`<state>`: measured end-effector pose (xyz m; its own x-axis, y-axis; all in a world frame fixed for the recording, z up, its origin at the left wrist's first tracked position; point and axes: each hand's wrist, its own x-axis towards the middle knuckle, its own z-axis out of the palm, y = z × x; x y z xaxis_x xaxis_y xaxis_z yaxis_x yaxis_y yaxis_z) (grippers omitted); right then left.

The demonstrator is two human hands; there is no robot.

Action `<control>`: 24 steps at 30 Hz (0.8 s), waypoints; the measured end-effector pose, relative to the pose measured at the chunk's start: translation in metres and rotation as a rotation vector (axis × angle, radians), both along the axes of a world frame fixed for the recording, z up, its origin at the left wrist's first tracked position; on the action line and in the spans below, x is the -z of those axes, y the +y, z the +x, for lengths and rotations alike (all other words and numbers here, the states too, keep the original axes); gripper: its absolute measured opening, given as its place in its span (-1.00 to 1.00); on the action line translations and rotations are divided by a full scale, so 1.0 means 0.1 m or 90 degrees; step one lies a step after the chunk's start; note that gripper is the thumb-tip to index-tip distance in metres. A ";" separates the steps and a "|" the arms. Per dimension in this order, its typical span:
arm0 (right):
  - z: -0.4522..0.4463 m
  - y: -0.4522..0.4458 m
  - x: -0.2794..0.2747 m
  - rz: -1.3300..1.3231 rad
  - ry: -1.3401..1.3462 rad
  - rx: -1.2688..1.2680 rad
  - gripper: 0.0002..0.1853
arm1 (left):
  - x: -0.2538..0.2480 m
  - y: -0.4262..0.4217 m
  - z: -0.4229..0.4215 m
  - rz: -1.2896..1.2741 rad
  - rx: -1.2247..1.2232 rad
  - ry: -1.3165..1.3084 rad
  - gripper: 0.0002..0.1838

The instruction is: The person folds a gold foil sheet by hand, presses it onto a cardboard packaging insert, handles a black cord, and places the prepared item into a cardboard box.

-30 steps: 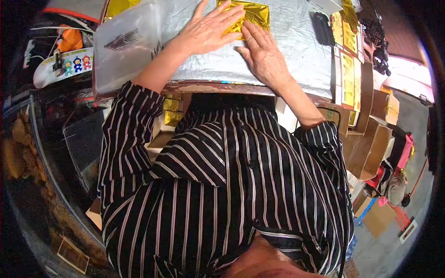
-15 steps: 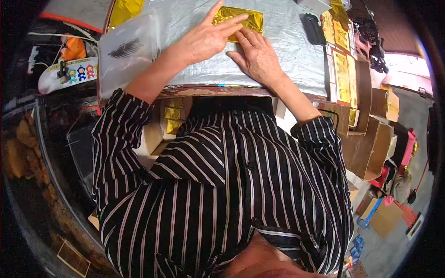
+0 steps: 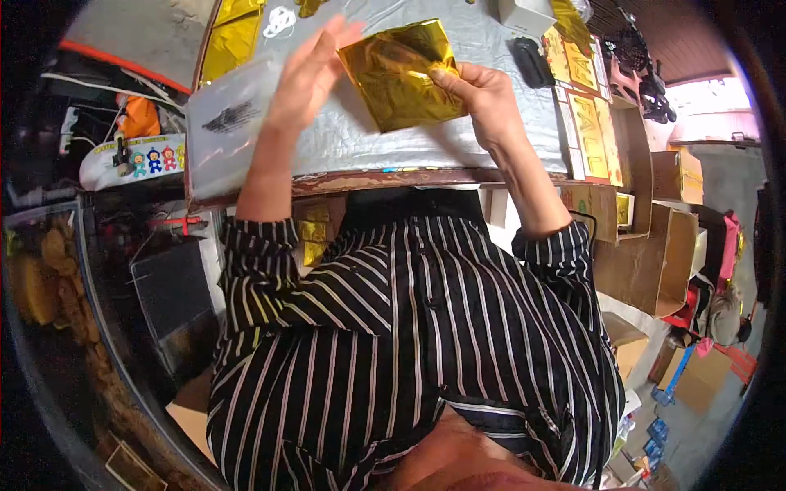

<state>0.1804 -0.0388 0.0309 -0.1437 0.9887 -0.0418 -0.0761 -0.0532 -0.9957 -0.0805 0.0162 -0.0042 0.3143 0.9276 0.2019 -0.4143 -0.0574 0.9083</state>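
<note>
My right hand (image 3: 487,94) pinches the right edge of a gold foil sheet (image 3: 401,82), thumb on top. The shiny, creased sheet is held tilted above the table. Just left of the sheet is my left hand (image 3: 309,82), smeared by motion, with its fingers stretched out and nothing visible in them. Beneath both hands lies the table's silvery covering (image 3: 368,151).
A clear plastic box (image 3: 225,131) stands on the table's left side, near more gold foil (image 3: 233,45). White string (image 3: 279,22) lies at the back. On the right are a black object (image 3: 534,62), gold-printed packages (image 3: 591,131) and cardboard boxes (image 3: 634,262).
The gold foil sheet has been lifted from the table and turned in my right hand. My left hand has moved off it to the left.
</note>
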 end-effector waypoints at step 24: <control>0.12 0.02 0.19 0.020 0.113 0.186 -0.77 | -0.05 -0.60 0.69 -0.186 0.069 -0.106 -0.71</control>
<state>0.1928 -0.0370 0.0123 0.1432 0.9896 -0.0108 -0.2562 0.0265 -0.9663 -0.0110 -0.0440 0.0009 0.3996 0.9166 -0.0111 -0.5471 0.2482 0.7994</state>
